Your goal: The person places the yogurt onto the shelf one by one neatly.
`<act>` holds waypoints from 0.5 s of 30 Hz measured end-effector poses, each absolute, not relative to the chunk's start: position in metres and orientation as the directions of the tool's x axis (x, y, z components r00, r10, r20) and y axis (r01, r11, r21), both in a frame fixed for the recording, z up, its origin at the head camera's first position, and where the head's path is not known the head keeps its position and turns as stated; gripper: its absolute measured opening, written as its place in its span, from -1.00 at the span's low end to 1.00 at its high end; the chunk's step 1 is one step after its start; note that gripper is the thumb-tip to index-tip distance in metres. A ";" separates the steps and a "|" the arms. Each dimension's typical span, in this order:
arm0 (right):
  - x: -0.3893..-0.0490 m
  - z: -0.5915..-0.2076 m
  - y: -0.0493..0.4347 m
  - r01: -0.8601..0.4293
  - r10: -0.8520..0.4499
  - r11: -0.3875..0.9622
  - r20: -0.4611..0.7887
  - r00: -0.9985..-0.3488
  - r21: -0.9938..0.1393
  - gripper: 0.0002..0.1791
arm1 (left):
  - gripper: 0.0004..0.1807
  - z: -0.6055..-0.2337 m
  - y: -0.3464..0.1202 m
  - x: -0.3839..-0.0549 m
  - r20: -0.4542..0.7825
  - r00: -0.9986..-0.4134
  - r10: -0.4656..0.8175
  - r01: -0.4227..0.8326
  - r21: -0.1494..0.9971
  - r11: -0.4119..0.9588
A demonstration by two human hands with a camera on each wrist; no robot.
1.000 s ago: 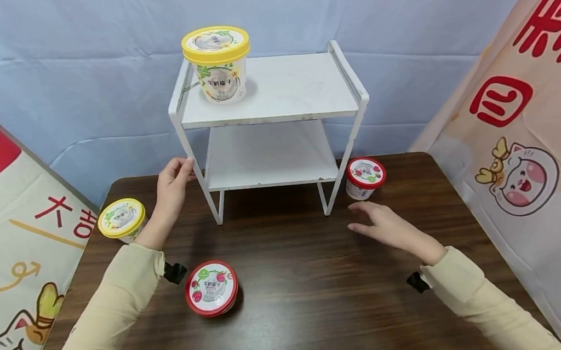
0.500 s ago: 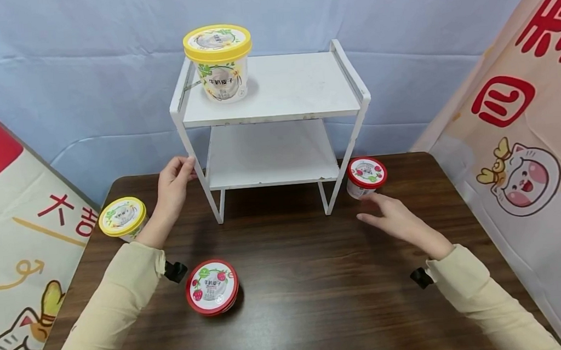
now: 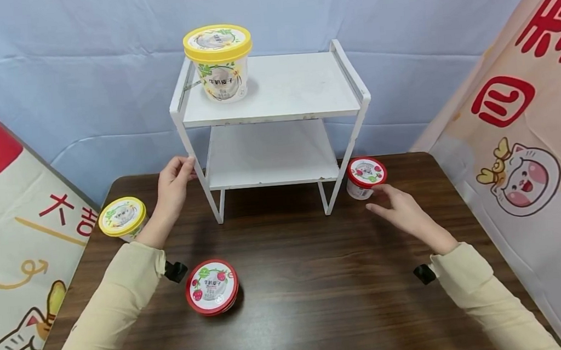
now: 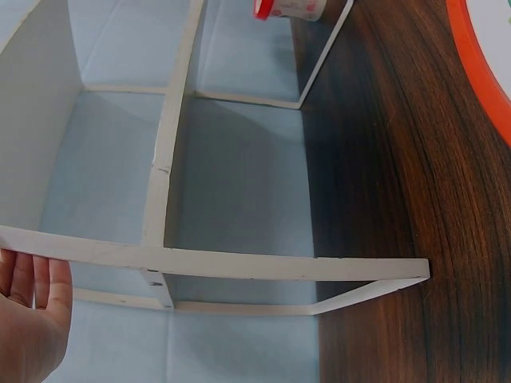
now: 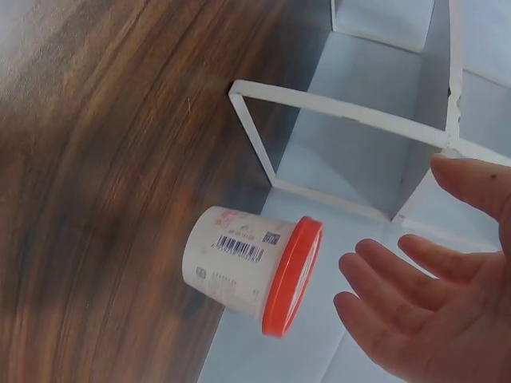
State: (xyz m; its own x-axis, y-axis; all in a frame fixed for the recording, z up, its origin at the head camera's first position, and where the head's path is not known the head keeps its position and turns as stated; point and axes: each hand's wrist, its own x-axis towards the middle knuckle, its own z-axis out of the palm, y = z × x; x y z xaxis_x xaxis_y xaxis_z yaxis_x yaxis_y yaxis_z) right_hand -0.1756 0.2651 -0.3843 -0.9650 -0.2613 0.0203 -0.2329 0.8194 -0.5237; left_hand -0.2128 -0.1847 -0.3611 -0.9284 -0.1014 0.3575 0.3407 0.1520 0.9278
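A white two-tier shelf rack [image 3: 293, 86] stands at the back of the table. My left hand [image 3: 171, 189] grips its left front post between thumb and fingers; in the left wrist view the fingertips [image 4: 36, 279] reach behind the post. My right hand [image 3: 402, 212] is beside a red-lidded ice cream tub [image 3: 366, 172] at the rack's right foot. In the right wrist view, its spread, slightly bent fingers are apart from this tub [image 5: 235, 259], whose barcode side shows. A yellow-lidded tub [image 3: 223, 80] sits upright on the left of the top shelf.
Another yellow-lidded tub [image 3: 123, 217] stands at the table's left edge, partly behind my left forearm. A second red-lidded tub [image 3: 212, 287] stands front left on the dark wooden table [image 3: 309, 282]. A pale blue cloth [image 3: 398, 34] hangs behind, with printed banners at both sides.
My right hand has moved right, ending up at the right front of the red-lidded tub. The left hand stays on the rack post, and the tubs have not moved.
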 end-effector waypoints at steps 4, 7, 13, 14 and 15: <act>-0.178 -0.385 0.269 -0.226 -0.242 0.821 0.038 -0.970 -0.524 -0.37 | -0.84 -0.359 -0.184 -0.211 0.359 -0.928 -0.098 0.344 0.928 0.143; -0.179 -0.386 0.271 -0.217 -0.219 0.817 0.060 -0.974 -0.534 -0.38 | -0.84 -0.362 -0.186 -0.213 0.359 -0.928 -0.100 0.343 0.928 0.144; -0.183 -0.390 0.274 -0.186 -0.151 0.811 0.108 -0.983 -0.555 -0.38 | -0.81 -0.365 -0.186 -0.215 0.358 -0.928 -0.108 0.342 0.929 0.143; -0.184 -0.391 0.274 -0.180 -0.141 0.809 0.113 -0.984 -0.560 -0.38 | -0.80 -0.365 -0.186 -0.215 0.357 -0.928 -0.110 0.341 0.929 0.142; -0.184 -0.392 0.275 -0.173 -0.130 0.807 0.116 -0.985 -0.565 -0.38 | -0.80 -0.365 -0.186 -0.215 0.356 -0.928 -0.112 0.340 0.930 0.140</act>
